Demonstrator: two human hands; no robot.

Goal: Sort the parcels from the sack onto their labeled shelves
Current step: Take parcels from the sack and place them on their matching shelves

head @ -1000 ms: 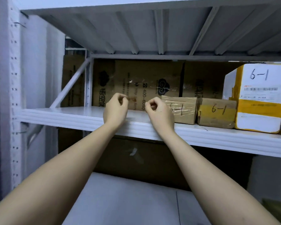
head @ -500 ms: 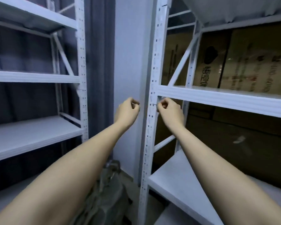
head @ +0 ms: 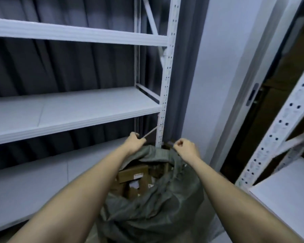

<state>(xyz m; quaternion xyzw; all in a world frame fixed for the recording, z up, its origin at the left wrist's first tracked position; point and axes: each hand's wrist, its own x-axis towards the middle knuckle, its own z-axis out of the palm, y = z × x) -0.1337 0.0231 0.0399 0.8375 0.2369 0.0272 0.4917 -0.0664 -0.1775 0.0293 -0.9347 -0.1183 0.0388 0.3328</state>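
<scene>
- Sack point(head: 153, 213): olive, crumpled cloth, mouth open, standing on the floor between two white metal shelves point(head: 74, 109).
- Contents: brown cardboard parcels point(head: 132, 174), labels blurred.
- Left hand point(head: 134, 142) and right hand point(head: 185, 146): curled above sack mouth, apparently holding nothing.

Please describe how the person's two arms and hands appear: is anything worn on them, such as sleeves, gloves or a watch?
Both forearms are bare as far as the picture shows, no sleeve reaching them. The left hand and the right hand wear no gloves, and no watch, ring or bracelet is visible on either wrist.
</scene>
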